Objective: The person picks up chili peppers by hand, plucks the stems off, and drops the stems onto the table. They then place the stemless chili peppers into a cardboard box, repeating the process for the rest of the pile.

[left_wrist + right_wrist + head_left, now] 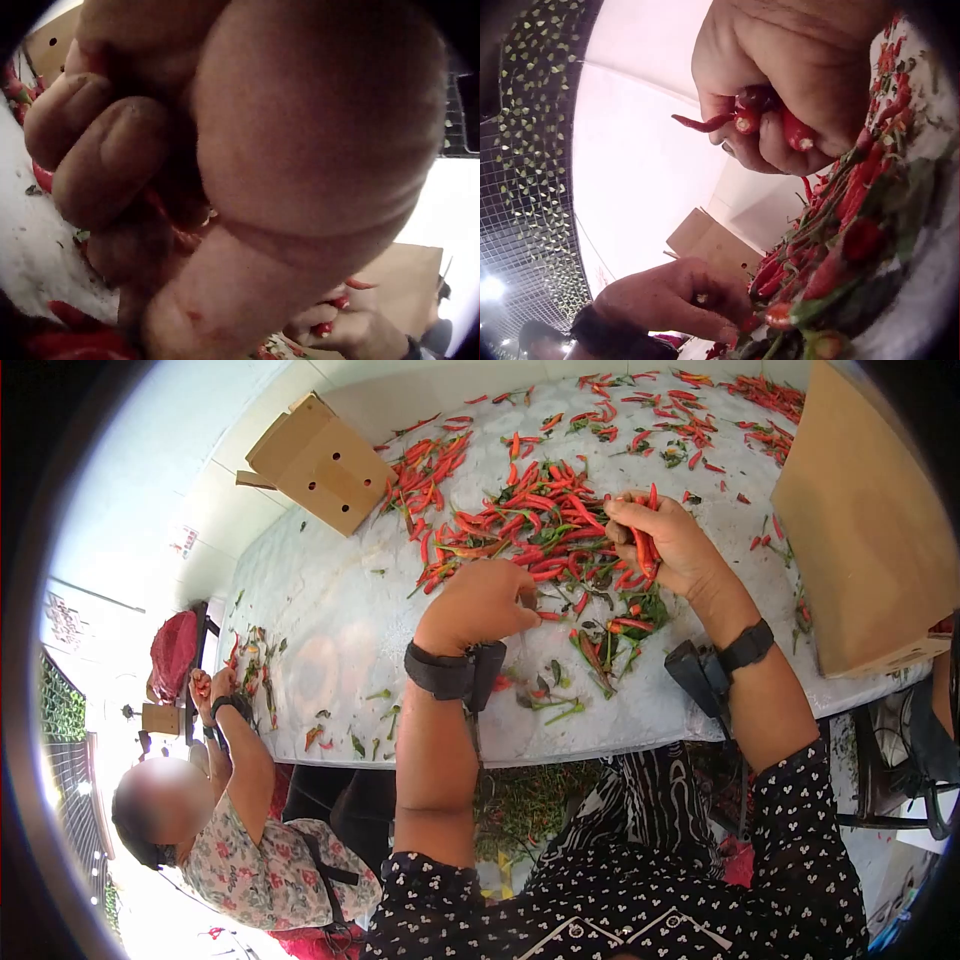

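A heap of red chilies with green stems lies on the pale covered table. At the heap's near edge is the left hand, fingers pointing down; in the left wrist view its fingers curl, with red chili showing between them and the thumb. The right hand, raised over the heap's right side, grips several red chilies. In the right wrist view, cut stem ends show in that fist, and one thin chili sticks out.
One cardboard box stands at the back left, a larger one at the right. Stems and leaves lie near the front edge. Another person works at the table's left end. More chilies lie far back.
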{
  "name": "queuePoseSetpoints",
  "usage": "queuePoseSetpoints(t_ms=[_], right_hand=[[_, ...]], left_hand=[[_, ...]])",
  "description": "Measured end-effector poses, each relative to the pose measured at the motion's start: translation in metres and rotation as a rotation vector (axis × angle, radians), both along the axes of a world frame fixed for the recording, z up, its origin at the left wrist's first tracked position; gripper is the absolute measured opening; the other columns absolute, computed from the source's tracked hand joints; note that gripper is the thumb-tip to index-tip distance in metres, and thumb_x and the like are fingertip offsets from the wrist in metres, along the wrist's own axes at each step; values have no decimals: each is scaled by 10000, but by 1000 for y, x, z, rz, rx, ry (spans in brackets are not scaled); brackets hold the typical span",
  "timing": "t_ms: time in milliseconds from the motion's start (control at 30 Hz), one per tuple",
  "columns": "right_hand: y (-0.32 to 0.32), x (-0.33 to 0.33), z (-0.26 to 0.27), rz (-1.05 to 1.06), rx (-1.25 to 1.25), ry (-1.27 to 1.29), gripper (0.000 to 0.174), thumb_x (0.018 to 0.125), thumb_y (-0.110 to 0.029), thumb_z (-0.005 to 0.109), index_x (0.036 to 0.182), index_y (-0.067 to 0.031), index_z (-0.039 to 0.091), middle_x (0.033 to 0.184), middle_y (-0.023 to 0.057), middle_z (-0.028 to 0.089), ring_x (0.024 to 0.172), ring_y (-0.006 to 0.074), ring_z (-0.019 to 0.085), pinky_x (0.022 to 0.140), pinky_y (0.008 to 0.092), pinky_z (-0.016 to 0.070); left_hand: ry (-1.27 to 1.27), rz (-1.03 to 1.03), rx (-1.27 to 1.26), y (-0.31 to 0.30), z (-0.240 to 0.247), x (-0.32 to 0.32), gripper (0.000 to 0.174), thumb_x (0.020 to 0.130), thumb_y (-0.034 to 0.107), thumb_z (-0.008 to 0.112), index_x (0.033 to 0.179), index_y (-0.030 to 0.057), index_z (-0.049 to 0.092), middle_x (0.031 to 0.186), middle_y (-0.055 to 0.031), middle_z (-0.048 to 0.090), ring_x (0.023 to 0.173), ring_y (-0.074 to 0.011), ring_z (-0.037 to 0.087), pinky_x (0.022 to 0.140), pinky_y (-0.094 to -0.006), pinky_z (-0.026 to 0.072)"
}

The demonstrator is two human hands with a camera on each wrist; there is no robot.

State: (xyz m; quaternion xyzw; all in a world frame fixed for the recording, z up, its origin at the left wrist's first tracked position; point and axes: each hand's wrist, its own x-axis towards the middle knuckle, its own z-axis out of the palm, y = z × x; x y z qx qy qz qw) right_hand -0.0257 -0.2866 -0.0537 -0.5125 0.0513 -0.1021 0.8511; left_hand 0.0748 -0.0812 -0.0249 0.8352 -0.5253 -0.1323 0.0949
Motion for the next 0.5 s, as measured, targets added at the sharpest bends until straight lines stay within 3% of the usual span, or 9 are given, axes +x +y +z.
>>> queuePoseSetpoints(t_ms=[133, 200, 233, 300, 433, 500], right_hand=[[1, -1, -1, 69, -36, 29, 128, 809, -162, 639, 827, -69, 552, 661, -2, 511, 546, 64, 469, 429, 208, 373], [5, -1, 1, 86, -63, 40, 127, 800, -136, 645, 854, -53, 565, 668, -7, 519, 541, 56, 468, 436, 204, 383], [7, -2, 1, 87, -62, 39, 127, 800, -136, 645, 854, -53, 565, 668, -7, 519, 541, 56, 468, 436, 204, 383], [8, -2, 1, 69, -157, 84, 169, 787, -120, 658, 905, -26, 581, 668, -8, 529, 528, 53, 476, 440, 197, 396], [10, -1, 0, 76, -184, 92, 237, 775, -129, 673, 956, -3, 588, 681, 4, 553, 518, 58, 489, 443, 192, 408], [12, -1, 1, 60, -196, 97, 272, 767, -136, 683, 976, 10, 590, 700, 18, 577, 521, 62, 506, 438, 195, 412]], left_hand=[[28, 19, 22, -1, -5, 5, 221, 673, 188, 659, 819, 21, 646, 730, -129, 622, 685, -246, 596, 619, -337, 453], [227, 107, -209, -1, -4, 8, 212, 696, 181, 639, 794, -7, 639, 712, -130, 621, 683, -229, 605, 627, -330, 458], [227, 108, -208, -3, -4, 8, 212, 696, 181, 639, 794, -7, 639, 712, -130, 621, 683, -229, 605, 627, -330, 458], [399, 158, -391, -10, -2, 5, 208, 738, 164, 639, 800, -34, 625, 692, -67, 610, 644, -128, 552, 603, -285, 440], [580, 219, -496, -21, -3, -6, 192, 767, 158, 638, 813, -27, 620, 698, -11, 579, 643, -70, 486, 587, -254, 417], [699, 246, -531, -25, -4, -10, 147, 789, 169, 621, 846, 34, 615, 673, 49, 504, 574, -25, 414, 515, -191, 346]])
